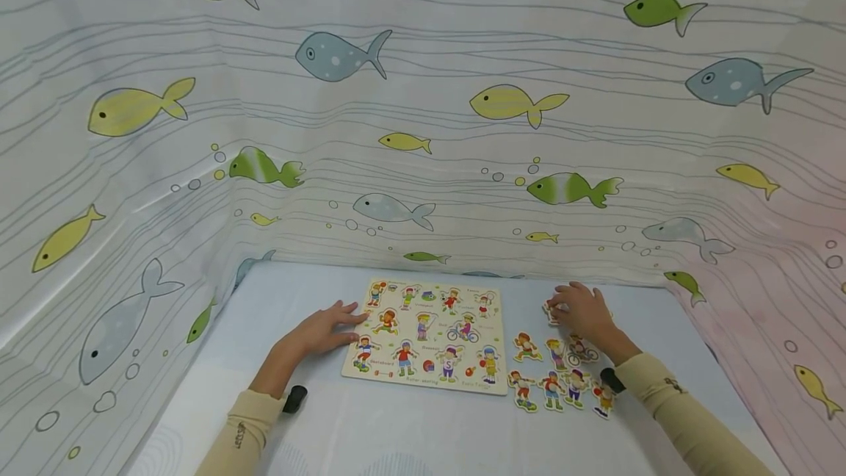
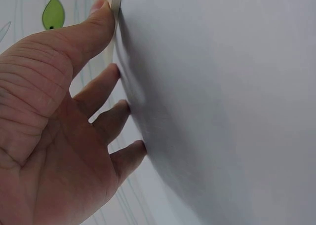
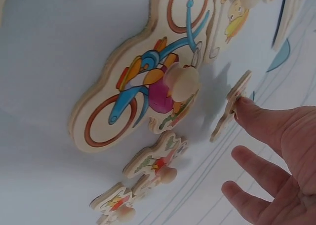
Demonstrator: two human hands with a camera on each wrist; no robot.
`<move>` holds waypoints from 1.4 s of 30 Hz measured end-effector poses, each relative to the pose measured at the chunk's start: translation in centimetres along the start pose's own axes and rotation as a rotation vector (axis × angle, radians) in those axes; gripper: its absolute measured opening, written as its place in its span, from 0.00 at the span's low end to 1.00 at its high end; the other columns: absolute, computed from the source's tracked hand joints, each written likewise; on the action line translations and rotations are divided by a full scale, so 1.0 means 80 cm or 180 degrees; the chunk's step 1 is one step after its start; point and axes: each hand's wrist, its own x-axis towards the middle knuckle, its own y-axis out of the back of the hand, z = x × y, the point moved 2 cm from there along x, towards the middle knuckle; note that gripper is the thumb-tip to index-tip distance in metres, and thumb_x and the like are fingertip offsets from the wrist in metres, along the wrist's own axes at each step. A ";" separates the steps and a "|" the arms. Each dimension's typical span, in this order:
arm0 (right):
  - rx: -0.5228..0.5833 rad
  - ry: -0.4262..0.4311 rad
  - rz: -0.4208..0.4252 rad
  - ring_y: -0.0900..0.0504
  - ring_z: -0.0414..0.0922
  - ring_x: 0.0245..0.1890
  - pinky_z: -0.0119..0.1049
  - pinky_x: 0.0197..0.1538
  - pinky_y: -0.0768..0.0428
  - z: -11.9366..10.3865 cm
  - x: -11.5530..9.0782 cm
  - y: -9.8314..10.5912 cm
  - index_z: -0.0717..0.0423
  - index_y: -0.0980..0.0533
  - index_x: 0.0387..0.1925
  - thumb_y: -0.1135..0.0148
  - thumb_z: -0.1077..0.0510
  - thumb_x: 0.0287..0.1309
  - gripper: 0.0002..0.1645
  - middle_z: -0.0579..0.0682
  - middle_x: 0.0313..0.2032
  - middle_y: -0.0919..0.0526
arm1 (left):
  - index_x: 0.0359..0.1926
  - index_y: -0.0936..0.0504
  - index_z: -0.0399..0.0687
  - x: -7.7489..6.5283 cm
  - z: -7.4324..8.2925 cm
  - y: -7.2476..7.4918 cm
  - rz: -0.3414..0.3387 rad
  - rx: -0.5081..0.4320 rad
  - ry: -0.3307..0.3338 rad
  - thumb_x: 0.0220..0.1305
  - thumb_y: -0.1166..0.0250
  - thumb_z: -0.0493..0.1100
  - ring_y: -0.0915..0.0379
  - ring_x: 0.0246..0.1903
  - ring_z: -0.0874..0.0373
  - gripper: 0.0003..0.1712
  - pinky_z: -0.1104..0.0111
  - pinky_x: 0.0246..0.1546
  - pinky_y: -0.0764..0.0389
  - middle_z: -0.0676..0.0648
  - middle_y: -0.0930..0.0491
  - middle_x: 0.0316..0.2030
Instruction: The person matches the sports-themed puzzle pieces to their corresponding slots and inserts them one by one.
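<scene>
A wooden puzzle board point(image 1: 423, 384) printed with sports figures lies on the table. My left hand point(image 1: 333, 329) touches its left edge with fingers spread; in the left wrist view the thumb of that hand point(image 2: 54, 131) meets the board's edge point(image 2: 116, 0). To the right of the board, my right hand point(image 1: 584, 312) pinches a small wooden puzzle piece point(image 3: 231, 106), seen edge-on and tilted in the right wrist view. Its picture is hidden there. The cyclist piece point(image 3: 140, 92), with a round wooden knob, lies on the table near that hand point(image 3: 291, 161).
Several other knobbed figure pieces lie right of the board, among them a runner point(image 1: 526, 347), a skateboarder point(image 1: 523, 391) and a figure in yellow point(image 1: 604, 399). A fish-patterned curtain point(image 1: 456, 167) stands behind the table point(image 1: 449, 435) and along both sides.
</scene>
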 end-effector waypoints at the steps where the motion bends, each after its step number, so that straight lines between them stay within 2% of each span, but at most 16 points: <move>1: -0.0002 -0.0002 0.0005 0.37 0.68 0.66 0.76 0.61 0.49 -0.001 0.000 0.001 0.55 0.14 0.41 0.29 0.58 0.57 0.09 0.64 0.58 0.22 | 0.65 0.24 0.47 0.000 0.000 -0.001 -0.0003 0.0003 -0.0006 0.66 0.35 0.53 0.53 0.71 0.31 0.30 0.34 0.65 0.49 0.37 0.38 0.70; 6: -0.0030 0.0015 0.0077 0.37 0.68 0.65 0.76 0.61 0.48 -0.002 -0.001 0.004 0.54 0.13 0.39 0.28 0.58 0.56 0.09 0.64 0.58 0.22 | 0.65 0.24 0.47 0.000 -0.002 -0.002 0.0014 0.0034 -0.0057 0.66 0.35 0.53 0.52 0.70 0.29 0.29 0.33 0.63 0.48 0.36 0.37 0.70; 13: -0.0083 0.0014 0.0130 0.37 0.67 0.66 0.75 0.62 0.48 -0.007 -0.002 0.010 0.53 0.13 0.40 0.28 0.58 0.56 0.09 0.63 0.59 0.23 | 0.65 0.24 0.49 0.002 -0.006 -0.004 0.0027 0.0045 -0.0011 0.66 0.35 0.54 0.52 0.71 0.31 0.29 0.34 0.64 0.48 0.38 0.37 0.70; 25: -0.0195 0.0205 0.0367 0.33 0.66 0.64 0.74 0.60 0.43 -0.021 -0.004 0.020 0.51 0.13 0.39 0.26 0.57 0.54 0.09 0.61 0.57 0.21 | 0.64 0.23 0.49 0.002 -0.008 -0.005 0.0047 0.0058 -0.0007 0.65 0.35 0.55 0.51 0.70 0.30 0.30 0.34 0.63 0.46 0.38 0.36 0.70; 42: -0.0052 0.0334 0.0444 0.34 0.66 0.65 0.74 0.61 0.44 -0.044 0.002 0.028 0.52 0.13 0.40 0.27 0.57 0.55 0.10 0.61 0.57 0.21 | 0.65 0.23 0.49 0.003 -0.011 -0.007 0.0043 0.0040 -0.0001 0.65 0.35 0.56 0.52 0.70 0.31 0.31 0.34 0.63 0.46 0.38 0.37 0.70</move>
